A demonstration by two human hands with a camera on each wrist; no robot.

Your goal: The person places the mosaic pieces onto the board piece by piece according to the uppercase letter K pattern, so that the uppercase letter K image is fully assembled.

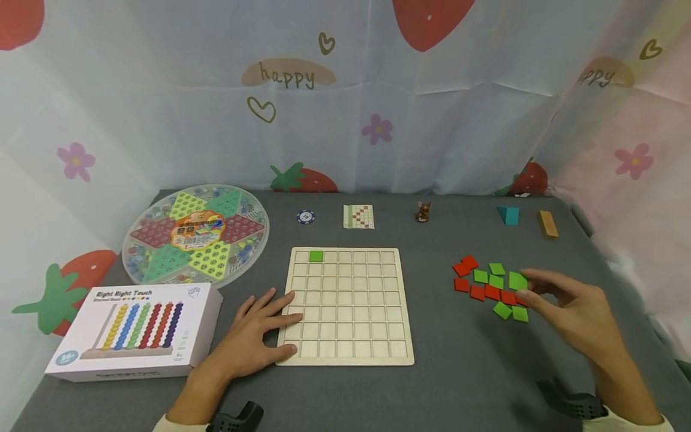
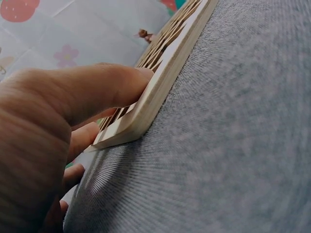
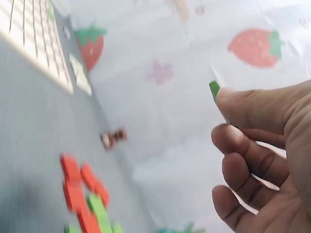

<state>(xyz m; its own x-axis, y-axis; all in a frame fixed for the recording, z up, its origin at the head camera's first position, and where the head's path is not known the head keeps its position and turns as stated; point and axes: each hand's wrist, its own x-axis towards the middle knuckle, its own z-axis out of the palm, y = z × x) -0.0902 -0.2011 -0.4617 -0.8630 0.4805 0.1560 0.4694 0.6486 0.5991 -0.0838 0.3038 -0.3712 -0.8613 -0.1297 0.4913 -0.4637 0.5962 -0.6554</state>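
Observation:
A pale wooden grid board (image 1: 351, 362) lies in the middle of the table, with one green square tile (image 1: 315, 256) in its top row. My left hand (image 1: 254, 336) rests on the board's left edge, fingers spread and thumb on the rim near the front corner. Between thumb and fingertip, my right hand (image 1: 574, 309) pinches a green tile (image 1: 517, 281), seen edge-on as a thin green tile (image 3: 214, 89) in the right wrist view. The hand is raised over the right end of a loose group of red tiles (image 1: 477, 293) and green tiles (image 1: 502, 310).
A box (image 1: 135, 330) and a round Chinese checkers set (image 1: 197, 234) stand at left. Along the back are a poker chip (image 1: 305, 217), a small grid card (image 1: 358, 217), a brown animal figurine (image 1: 423, 212), a blue block (image 1: 508, 215) and an orange-brown block (image 1: 548, 224).

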